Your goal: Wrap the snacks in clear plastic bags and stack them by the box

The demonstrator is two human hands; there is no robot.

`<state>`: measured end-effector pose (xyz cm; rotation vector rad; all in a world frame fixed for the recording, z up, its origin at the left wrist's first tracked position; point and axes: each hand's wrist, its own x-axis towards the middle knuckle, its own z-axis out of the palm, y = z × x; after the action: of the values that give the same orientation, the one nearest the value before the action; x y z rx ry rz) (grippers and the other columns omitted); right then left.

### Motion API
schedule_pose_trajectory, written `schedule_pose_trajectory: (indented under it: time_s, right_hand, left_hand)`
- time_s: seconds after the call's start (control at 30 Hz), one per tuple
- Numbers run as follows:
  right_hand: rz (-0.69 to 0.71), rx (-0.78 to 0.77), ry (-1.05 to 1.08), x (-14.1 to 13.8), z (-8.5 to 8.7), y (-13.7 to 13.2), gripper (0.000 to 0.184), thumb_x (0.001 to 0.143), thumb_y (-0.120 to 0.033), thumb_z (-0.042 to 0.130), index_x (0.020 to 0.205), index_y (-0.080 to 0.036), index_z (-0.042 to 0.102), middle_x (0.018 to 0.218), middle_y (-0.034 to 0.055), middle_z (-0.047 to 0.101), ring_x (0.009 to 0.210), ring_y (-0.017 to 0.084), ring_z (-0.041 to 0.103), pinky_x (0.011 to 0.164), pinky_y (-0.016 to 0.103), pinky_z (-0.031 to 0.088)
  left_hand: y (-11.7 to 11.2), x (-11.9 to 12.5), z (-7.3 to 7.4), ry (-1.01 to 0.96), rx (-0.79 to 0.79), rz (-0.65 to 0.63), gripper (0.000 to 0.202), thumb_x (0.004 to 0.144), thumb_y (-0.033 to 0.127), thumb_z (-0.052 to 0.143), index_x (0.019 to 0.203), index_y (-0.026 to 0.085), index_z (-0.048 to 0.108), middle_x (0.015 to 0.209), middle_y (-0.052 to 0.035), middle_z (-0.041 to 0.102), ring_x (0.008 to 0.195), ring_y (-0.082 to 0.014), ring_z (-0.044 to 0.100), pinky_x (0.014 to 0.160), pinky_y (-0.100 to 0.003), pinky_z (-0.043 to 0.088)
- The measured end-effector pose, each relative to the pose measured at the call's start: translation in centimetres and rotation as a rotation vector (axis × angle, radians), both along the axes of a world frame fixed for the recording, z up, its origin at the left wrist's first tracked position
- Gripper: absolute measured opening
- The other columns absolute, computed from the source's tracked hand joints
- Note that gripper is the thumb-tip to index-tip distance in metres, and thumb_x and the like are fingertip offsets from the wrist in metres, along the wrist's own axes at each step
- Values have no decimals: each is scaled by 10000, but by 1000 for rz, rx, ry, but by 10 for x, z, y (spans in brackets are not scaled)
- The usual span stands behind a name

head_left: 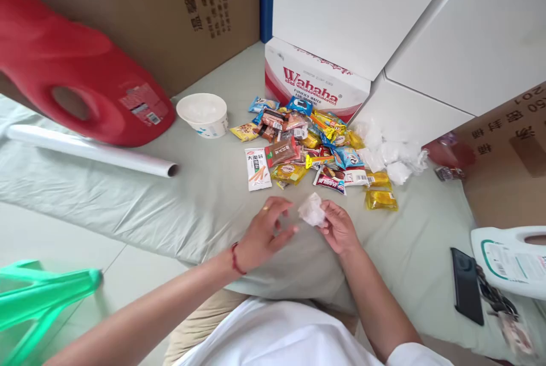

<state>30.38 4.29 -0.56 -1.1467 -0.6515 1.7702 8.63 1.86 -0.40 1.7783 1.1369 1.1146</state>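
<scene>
Between the thumb and fingers of my right hand (339, 225) is a crumpled clear plastic bag (313, 209). My left hand (268, 228) hovers just left of it, fingers curved and apart, with nothing in them. Beyond both hands lies a pile of wrapped snacks (294, 133) in many colours. A white snack packet (258, 169) lies at the pile's left edge, and a yellow-wrapped one (381, 200) at its lower right. More crumpled clear plastic bags (390, 150) are heaped to the right of the snacks.
A white paper bowl (202, 115), a plastic film roll (91, 150) and a red jug (85, 70) stand or lie on the left. Behind the snacks is a Wahaha carton (315, 79). On the right are a phone (467, 286), keys (495, 295) and a white bottle (512, 261).
</scene>
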Motion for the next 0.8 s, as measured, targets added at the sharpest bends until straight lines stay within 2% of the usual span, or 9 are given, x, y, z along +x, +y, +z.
schedule_pose_trajectory:
  time_s: [0.03,0.13,0.2,0.27,0.3,0.43,0.57,0.73,0.8]
  right_hand:
    - [21,17,-23,-7,-5,-2,359,693,-446,903,730,-193,651,543,-72,437,463,51,324,390,162,271]
    - [34,100,-50,-12,-13,-5,356,744,-514,861,802,-198,708,629,-33,557,528,74,438,463,188,393]
    - [65,143,-49,-8,-18,-4,381,735,-517,868,924,-207,751,742,2,651,629,104,543,581,230,489]
    - [92,185,-84,-3,-21,-4,397,703,-474,900,967,-211,764,797,16,690,688,125,591,658,262,514]
    - [90,203,-107,-2,-22,-4,379,694,-456,907,944,-211,764,786,11,691,673,123,589,650,262,504]
    - [33,201,-131,-5,-23,-3,352,698,-492,885,843,-207,736,684,-22,631,557,98,492,535,246,416]
    - [-12,193,-118,-9,-18,-2,372,683,-500,893,832,-209,716,670,-37,590,552,91,454,524,235,385]
    - [-70,250,-93,-5,-19,-2,320,767,-501,841,823,-223,693,758,-21,595,600,103,467,559,241,400]
    - [-17,295,-100,-4,-20,-3,297,795,-499,822,857,-235,703,796,-10,608,651,117,502,618,255,439]
  left_hand:
    - [8,10,-3,-11,-17,-12,373,889,356,698,1225,223,605,1142,-99,618,948,-191,642,667,-256,556]
    - [25,34,-19,-68,-98,-45,185,934,346,633,1046,209,687,948,-56,653,801,-159,639,708,-271,544]
    - [30,42,-31,-122,-144,13,191,967,333,572,994,202,709,843,-37,648,731,-148,626,704,-275,527]
    - [31,44,-39,-152,-173,45,212,971,337,558,972,200,720,795,-29,643,707,-148,616,681,-271,507]
    - [31,43,-41,-163,-184,40,215,966,346,567,959,198,723,786,-26,643,701,-148,613,671,-269,500]
    - [29,40,-36,-267,-261,-47,271,937,438,631,971,185,723,834,-42,674,725,-158,637,674,-275,510]
    - [28,42,-28,-378,-357,-157,368,833,466,776,1048,178,698,944,-72,736,854,-198,698,814,-319,553]
    - [30,44,-32,-456,-461,-47,388,809,537,774,916,169,711,848,-61,727,767,-180,657,758,-305,532]
    - [32,42,-33,-476,-441,-15,378,786,532,796,826,171,693,836,-51,705,760,-171,635,747,-293,515]
